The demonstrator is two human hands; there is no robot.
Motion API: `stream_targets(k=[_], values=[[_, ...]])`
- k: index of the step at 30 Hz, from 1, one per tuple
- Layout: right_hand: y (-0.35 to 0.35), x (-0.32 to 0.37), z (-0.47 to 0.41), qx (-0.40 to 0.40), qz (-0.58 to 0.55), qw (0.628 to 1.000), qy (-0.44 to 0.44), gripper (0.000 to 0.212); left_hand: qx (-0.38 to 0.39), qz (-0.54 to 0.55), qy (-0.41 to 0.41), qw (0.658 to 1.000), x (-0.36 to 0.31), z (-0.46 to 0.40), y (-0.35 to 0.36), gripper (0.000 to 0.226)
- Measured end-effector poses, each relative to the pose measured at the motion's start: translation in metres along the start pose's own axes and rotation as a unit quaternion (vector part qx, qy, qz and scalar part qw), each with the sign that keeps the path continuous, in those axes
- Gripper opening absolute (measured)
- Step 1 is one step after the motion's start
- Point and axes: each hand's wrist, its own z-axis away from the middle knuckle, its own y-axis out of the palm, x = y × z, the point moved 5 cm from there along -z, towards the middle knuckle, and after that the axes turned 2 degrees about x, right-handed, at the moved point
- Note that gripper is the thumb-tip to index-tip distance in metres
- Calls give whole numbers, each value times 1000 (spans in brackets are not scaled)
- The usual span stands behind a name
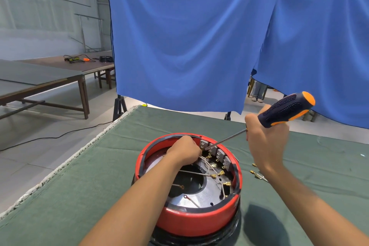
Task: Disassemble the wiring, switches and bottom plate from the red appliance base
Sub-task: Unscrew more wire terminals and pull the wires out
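Centrally on the green-covered bench (83, 195) sits the red base (196, 221), open side up: round shell, black rim, silver plate (207, 193) inside, grey switches (216, 155) along the far wall, white wires (203, 161) ending in brass terminals (213, 175). Left hand (184, 151) reaches into the base, fingers curled on the wires beside the switches. Right hand (266, 139) raised, fingers clamped on a screwdriver (285, 110), shaft angled down, tip at the switches. Loose terminals (256, 173) lie right of the base.
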Motion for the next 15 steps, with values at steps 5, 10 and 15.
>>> stream_targets(k=[5,10,15], values=[[1,2,5,0,9,999,-35,23,0,3,-1,1000,1,0,0,19],[3,2,11,0,-5,998,-55,21,1,4,0,1000,1,0,0,20],[5,4,7,7,14,999,-51,28,4,10,-4,1000,1,-1,0,19]])
